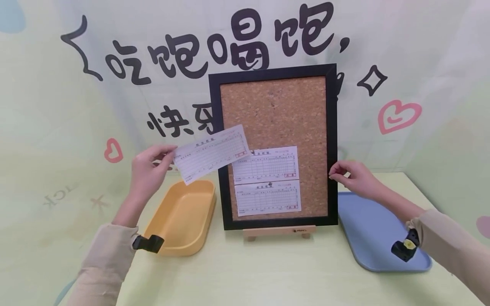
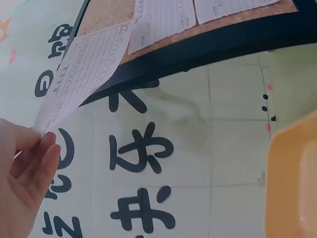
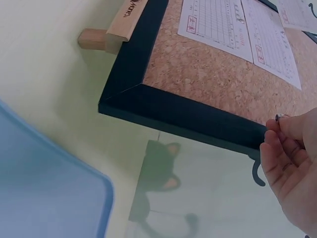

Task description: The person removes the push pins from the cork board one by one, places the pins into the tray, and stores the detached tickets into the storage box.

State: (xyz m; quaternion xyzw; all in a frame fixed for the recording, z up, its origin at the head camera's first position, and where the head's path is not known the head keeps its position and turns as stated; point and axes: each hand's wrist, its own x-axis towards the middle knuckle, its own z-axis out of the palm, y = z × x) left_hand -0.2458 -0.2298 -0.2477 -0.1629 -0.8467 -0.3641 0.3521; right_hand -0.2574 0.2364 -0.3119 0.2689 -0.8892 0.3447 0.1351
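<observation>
My left hand [image 1: 148,170] pinches the left end of a white receipt slip [image 1: 212,155] between thumb and fingers. The slip tilts up to the right, its far end over the lower left of a black-framed cork board [image 1: 273,114]. Two more receipt slips, an upper one [image 1: 277,163] and a lower one [image 1: 268,199], hang on the board, each with a small pin at its top edge. Beside the frame's right edge, my right hand [image 1: 354,176] pinches a small shiny pushpin [image 3: 278,117] at its fingertips, mostly hidden by them.
The board stands on a small wooden easel [image 1: 279,231] on a pale table [image 1: 245,272]. To its left lies a yellow tray [image 1: 183,250], and to its right a blue tray [image 1: 373,242]. Behind is a curtain-like backdrop [image 1: 428,63] with large black characters.
</observation>
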